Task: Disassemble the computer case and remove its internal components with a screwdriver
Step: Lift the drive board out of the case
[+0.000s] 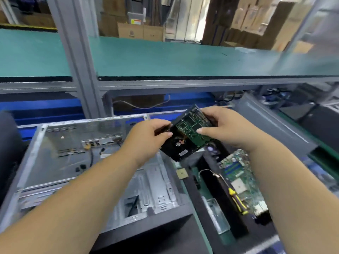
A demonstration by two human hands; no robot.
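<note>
The drive is held mid-frame, pinched by left hand and right hand. It's kept above the case, board side up.

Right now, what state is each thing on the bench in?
Black hard drive with green circuit board: lifted above the case, board side up, tilted.
Left hand: grips the drive's left edge.
Right hand: grips the drive's right end.
Grey metal computer case: open, side panel off, motherboard tray bare.
Green motherboard: out of the case, lying on the bench.
Yellow-handled screwdriver: lying unheld on the motherboard.
</note>
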